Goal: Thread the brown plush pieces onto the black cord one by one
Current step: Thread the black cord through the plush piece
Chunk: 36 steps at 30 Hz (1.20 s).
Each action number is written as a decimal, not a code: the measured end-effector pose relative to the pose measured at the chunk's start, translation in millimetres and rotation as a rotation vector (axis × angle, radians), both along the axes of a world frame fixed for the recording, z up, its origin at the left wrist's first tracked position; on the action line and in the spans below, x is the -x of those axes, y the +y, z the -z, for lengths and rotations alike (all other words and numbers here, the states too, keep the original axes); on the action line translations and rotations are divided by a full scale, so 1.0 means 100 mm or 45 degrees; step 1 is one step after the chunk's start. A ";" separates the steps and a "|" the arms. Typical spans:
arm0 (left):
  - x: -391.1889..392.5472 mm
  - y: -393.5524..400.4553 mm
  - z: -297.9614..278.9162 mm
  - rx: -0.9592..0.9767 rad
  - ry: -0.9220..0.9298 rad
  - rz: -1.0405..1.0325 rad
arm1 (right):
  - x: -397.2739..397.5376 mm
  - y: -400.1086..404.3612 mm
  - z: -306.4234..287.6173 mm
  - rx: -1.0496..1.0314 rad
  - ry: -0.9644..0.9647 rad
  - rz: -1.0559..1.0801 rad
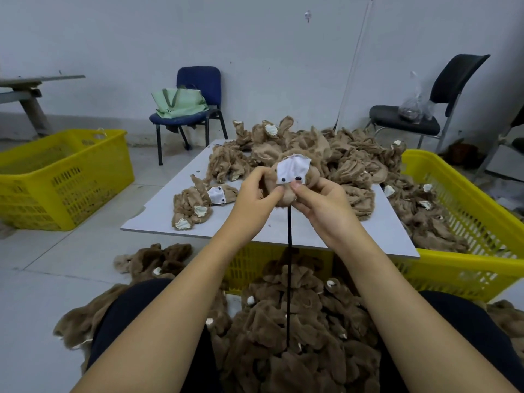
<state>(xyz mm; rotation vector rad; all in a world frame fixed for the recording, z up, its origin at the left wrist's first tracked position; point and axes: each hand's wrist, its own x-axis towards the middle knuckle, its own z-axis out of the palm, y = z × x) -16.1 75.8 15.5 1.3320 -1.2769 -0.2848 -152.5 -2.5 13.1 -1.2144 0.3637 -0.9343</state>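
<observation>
Brown plush piece (286, 182) with white backing patch, held above the grey board (255, 225): pinched by left hand (253, 198) and right hand (320, 208), fingers curled round it. Black cord (289, 268) hangs from it to the threaded plush heap (297, 330) below.

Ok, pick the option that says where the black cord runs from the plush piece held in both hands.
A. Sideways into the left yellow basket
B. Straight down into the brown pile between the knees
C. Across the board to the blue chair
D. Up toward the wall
B: the black cord hangs straight down from the held plush piece into the brown pile between the knees.
</observation>
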 end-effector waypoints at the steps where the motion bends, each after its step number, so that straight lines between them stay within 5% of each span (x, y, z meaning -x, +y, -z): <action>1: -0.01 0.01 -0.01 0.001 0.001 0.013 | -0.01 0.01 0.00 0.049 0.032 0.021; 17: 0.05 -0.01 0.16 -0.267 0.021 0.210 | -0.01 0.00 0.10 0.284 0.217 0.067; 27: 0.25 0.01 0.25 -0.429 -0.230 0.051 | -0.10 0.06 0.27 -0.091 0.044 0.031; 36: 0.32 0.03 0.30 -0.363 -0.663 -0.100 | 0.05 -0.02 0.10 -0.059 0.207 0.001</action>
